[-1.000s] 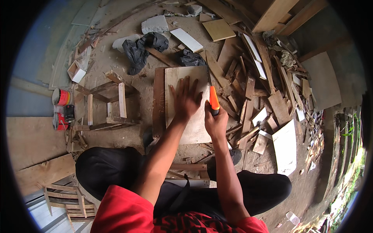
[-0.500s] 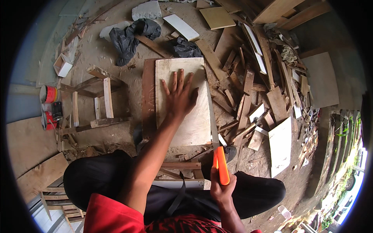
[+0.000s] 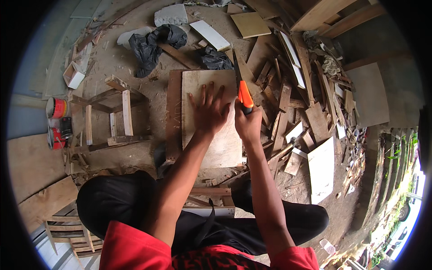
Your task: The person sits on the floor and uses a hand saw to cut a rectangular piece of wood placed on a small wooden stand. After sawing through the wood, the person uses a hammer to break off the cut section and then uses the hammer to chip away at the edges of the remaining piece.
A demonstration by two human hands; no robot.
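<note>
My left hand lies flat with spread fingers on a pale wooden board. Under that board, a darker brown board shows along its left side. My right hand is wrapped round the orange and black handle of a handsaw, beside the pale board's right edge. The saw's blade points away from me, its tip beyond the far end of the board. Whether the teeth touch the wood I cannot tell.
Scrap wood lies heaped to the right, with a hammer among it. A wooden stool frame and red cans stand at left. Black plastic bags lie beyond the boards. A wooden seat is between my legs.
My right hand has pushed the saw forward, away from my body, along the board's right edge. My left hand stays pressed on the board.
</note>
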